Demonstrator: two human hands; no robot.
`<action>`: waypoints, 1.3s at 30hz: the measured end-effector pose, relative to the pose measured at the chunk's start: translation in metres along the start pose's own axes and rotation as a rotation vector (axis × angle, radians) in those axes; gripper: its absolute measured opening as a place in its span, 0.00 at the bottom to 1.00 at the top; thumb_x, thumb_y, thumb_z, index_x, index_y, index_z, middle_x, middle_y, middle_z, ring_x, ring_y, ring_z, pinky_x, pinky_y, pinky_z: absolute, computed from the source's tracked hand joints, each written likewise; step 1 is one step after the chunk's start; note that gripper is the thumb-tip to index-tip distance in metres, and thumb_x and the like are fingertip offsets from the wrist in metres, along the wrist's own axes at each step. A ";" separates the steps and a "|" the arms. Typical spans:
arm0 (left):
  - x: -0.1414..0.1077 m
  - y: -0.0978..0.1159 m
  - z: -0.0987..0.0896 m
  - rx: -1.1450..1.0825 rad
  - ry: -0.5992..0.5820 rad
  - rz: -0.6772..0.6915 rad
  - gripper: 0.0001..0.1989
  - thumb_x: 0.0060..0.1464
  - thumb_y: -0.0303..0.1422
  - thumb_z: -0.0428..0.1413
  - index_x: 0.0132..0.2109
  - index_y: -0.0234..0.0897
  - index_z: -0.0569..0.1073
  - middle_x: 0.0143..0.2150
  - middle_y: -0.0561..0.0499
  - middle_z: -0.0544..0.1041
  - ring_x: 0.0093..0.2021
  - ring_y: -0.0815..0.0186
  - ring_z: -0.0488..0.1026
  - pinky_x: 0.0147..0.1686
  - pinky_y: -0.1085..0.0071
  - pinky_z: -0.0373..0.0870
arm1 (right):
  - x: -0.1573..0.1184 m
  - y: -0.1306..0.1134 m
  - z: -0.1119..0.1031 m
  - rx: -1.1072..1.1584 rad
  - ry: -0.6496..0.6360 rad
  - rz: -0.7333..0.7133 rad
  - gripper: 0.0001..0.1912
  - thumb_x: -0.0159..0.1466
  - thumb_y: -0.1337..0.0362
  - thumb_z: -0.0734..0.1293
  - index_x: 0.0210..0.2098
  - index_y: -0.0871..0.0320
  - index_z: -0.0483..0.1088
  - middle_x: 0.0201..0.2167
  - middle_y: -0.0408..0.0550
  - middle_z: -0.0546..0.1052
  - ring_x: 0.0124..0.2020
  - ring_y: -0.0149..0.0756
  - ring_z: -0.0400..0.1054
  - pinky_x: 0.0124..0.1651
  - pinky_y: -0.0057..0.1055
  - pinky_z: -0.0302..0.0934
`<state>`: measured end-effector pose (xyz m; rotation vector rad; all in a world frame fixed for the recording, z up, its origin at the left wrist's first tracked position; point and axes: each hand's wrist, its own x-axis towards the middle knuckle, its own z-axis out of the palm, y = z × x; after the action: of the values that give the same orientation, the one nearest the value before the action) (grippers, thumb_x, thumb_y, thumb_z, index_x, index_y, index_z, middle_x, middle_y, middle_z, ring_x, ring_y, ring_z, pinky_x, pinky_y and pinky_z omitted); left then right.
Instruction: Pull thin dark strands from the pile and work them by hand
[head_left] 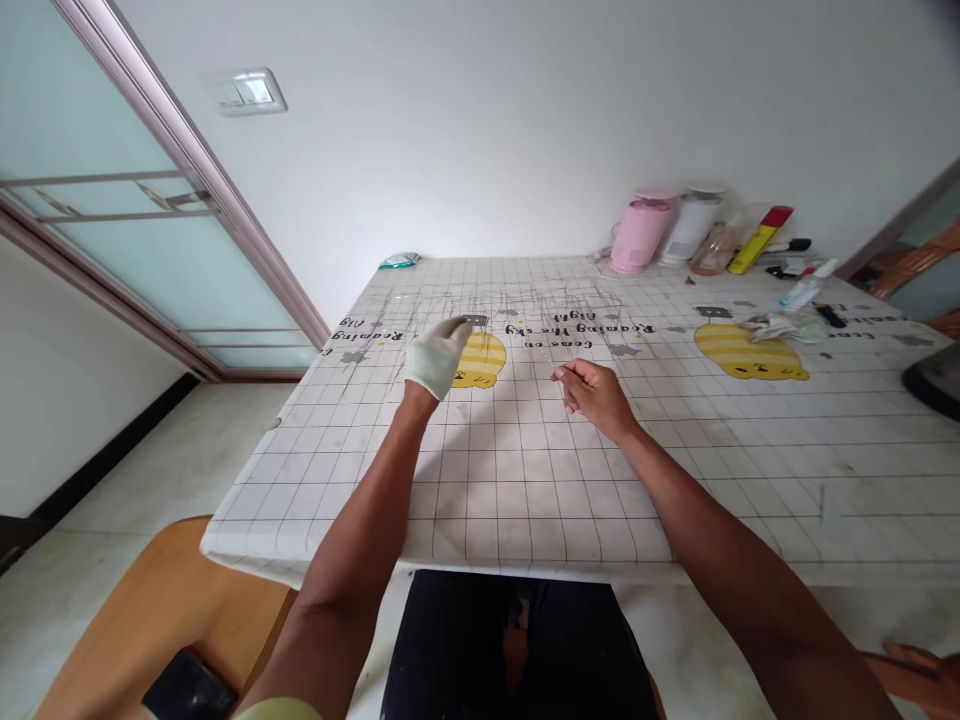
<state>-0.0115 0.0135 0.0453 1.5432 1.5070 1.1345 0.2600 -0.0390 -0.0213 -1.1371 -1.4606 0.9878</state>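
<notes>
Dark trousers (442,645). Pale glove (431,365): likely light, soft; take by cuff (426,387). Left grip (442,350): indeterminable; right grip (591,392): pinched, contents unclear.

Wht wall (465,130) w/ switch (253,91), glass-paned dr (97,130), pale flr (142,455).

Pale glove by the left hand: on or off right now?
On. The pale glove covers the left hand to the wrist; the right hand is bare.

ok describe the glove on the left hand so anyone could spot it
Find the checked tablecloth, then its left yellow cartoon. The left hand partly covering it wears the pale green-and-white glove; the right hand is bare.
</notes>
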 end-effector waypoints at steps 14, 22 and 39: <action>-0.103 -0.009 0.011 -0.484 -0.008 -0.130 0.14 0.59 0.44 0.64 0.46 0.40 0.84 0.45 0.47 0.86 0.30 0.70 0.74 0.37 0.72 0.74 | -0.054 -0.023 0.078 -0.664 -0.123 -0.521 0.19 0.80 0.55 0.56 0.39 0.54 0.72 0.24 0.43 0.72 0.23 0.32 0.58 0.31 0.32 0.50; -0.126 -0.040 -0.013 -0.726 -0.061 -0.164 0.21 0.46 0.44 0.71 0.42 0.33 0.81 0.35 0.46 0.81 0.26 0.71 0.71 0.28 0.71 0.69 | -0.090 -0.036 0.111 -0.374 -0.272 -0.442 0.14 0.79 0.56 0.60 0.41 0.54 0.71 0.23 0.38 0.69 0.22 0.29 0.58 0.28 0.28 0.53; -0.127 -0.080 -0.221 -0.220 0.453 -0.179 0.14 0.49 0.41 0.67 0.36 0.33 0.82 0.34 0.46 0.83 0.28 0.69 0.72 0.27 0.72 0.63 | -0.142 -0.009 0.062 -0.222 -0.235 -0.023 0.20 0.76 0.46 0.65 0.41 0.54 0.77 0.27 0.44 0.75 0.27 0.34 0.69 0.33 0.30 0.68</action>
<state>-0.2391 -0.1271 0.0406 1.0232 1.6995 1.5531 0.2061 -0.1813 -0.0542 -1.1885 -1.8042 0.9871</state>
